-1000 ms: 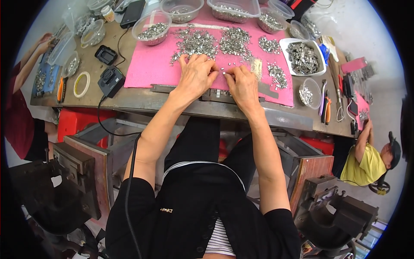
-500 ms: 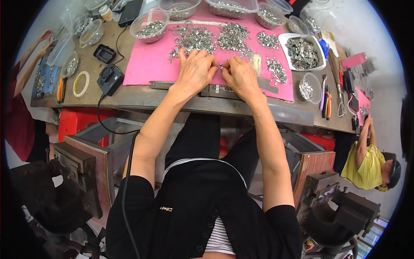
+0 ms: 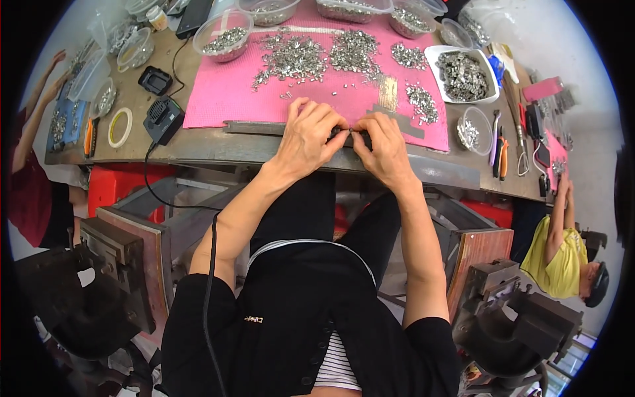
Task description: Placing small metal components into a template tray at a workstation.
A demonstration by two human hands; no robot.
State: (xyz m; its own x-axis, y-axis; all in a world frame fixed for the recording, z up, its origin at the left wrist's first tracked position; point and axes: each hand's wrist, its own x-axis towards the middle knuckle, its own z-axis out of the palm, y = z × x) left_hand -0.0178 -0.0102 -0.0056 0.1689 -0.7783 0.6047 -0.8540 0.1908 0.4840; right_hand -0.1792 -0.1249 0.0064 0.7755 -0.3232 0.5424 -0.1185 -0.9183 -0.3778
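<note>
At the front edge of the bench, my left hand (image 3: 309,137) and my right hand (image 3: 385,149) meet with bent, pinching fingertips. Whatever sits between those fingertips is too small and too covered to name. Under them lies a dark metal strip (image 3: 254,128), partly hidden by my hands. Beyond my fingers, a pink mat (image 3: 218,99) carries loose heaps of small shiny metal pieces (image 3: 291,58). A few single pieces lie nearer to my left hand. To the right of the heaps is a flat gold-coloured patch (image 3: 388,94).
Clear plastic bowls (image 3: 223,38) of metal pieces line the far side. On the right stand a white tub (image 3: 493,86) of parts and orange-handled pliers (image 3: 504,159). A charger (image 3: 163,120) with its cable and a tape roll (image 3: 120,128) lie left. Other people work at both sides.
Both hands have drawn back from the heaps toward the bench edge, and their fingertips have come close together over the metal strip. Several loose pieces now show on the mat in front.
</note>
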